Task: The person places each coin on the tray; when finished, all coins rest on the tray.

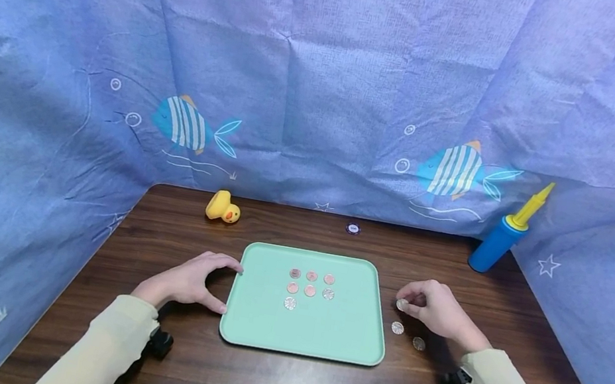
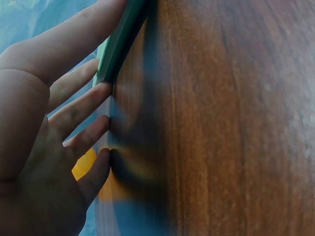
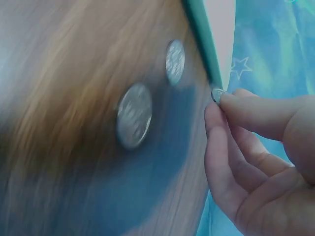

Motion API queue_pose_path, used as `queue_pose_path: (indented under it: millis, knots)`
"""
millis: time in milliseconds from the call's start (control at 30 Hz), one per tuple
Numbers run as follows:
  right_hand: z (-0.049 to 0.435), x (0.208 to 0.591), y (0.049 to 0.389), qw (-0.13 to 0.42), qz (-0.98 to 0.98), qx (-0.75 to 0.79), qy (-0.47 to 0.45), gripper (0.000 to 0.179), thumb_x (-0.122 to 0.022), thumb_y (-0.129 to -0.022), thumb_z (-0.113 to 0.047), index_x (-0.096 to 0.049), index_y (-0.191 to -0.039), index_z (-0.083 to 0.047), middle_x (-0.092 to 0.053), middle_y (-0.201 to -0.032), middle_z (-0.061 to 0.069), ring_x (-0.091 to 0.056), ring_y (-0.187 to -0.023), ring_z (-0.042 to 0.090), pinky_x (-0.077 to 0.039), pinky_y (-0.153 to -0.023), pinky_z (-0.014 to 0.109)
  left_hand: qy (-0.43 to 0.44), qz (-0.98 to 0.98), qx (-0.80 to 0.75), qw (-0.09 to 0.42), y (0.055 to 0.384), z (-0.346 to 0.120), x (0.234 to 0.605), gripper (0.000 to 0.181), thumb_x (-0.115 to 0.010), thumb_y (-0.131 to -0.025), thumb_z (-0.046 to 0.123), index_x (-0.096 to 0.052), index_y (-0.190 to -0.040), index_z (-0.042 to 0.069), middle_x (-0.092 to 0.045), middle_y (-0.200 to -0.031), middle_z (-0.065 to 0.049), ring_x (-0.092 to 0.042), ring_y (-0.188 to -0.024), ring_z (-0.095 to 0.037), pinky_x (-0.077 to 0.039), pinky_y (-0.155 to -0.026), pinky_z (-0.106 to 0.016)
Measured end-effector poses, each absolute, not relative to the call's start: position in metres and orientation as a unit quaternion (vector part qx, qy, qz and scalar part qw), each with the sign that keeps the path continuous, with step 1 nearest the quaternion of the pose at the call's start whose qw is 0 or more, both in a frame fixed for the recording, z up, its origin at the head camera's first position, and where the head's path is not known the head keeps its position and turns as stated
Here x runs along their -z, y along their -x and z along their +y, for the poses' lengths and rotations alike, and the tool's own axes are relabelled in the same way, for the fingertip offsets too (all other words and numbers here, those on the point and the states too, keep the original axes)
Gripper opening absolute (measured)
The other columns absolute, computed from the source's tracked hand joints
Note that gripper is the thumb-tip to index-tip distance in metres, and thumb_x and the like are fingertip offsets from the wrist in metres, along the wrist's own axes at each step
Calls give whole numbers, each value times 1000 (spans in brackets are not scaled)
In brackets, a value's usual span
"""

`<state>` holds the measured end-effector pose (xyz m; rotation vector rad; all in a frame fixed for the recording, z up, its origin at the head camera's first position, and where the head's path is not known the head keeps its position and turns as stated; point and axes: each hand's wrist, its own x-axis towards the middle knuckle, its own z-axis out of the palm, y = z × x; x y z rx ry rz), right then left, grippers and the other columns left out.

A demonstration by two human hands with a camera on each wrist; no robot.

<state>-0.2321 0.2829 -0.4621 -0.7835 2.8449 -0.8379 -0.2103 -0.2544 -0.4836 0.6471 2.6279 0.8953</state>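
Observation:
A pale green tray (image 1: 256, 328) lies on the brown table, with copper-coloured coins (image 1: 311, 276) and two silver coins (image 1: 290, 303) set out in rows on it. My left hand (image 1: 191, 278) touches the tray's left edge, thumb and fingers spread apart. To the right of the tray, my right hand (image 1: 436, 308) pinches a silver coin (image 3: 217, 95) between thumb and fingers. Two more silver coins, a nearer one (image 3: 134, 116) and a farther one (image 3: 175, 62) in the right wrist view, lie on the table beside that hand.
A yellow rubber duck (image 1: 223, 207) sits at the table's back left. Behind the tray lies a dark poker chip (image 1: 352, 229). A blue and yellow hand pump (image 1: 502, 239) stands at the back right, against the blue fish-patterned cloth (image 1: 347, 91).

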Motion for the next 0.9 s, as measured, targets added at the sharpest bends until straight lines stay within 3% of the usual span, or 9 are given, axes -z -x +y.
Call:
queue_pose_path:
  millis: [267,467,900]
  knots:
    - [260,458,232,58,913,317,251,12,-79,-94,-7,-80,-106,-8,-74,-93,-6,-68,-87,9,-61,-82,37,-226,911,-312,146,209,-254,483,79,-94,-75,50,-61,-143,24,-54,-153,-4,-41,-145,-33,-36,-116,-59]
    - [237,455,232,68,900,335,269,17,-79,-90,2,-79,-107,-2,-74,-93,-1,-68,-86,9,-61,-81,35,-221,911,-314,148,210,-254,482,80,-94,-75,50,-61,-143,24,-53,-153,-4,-40,-144,-33,-36,-116,-59]
    - [187,456,231,76,884,341,309,17,-79,-88,4,-80,-102,-6,-75,-93,3,-68,-83,7,-59,-76,28,-224,911,-313,147,209,-254,482,79,-94,-75,49,-61,-143,23,-53,-154,-4,-40,-145,-34,-36,-116,-60]
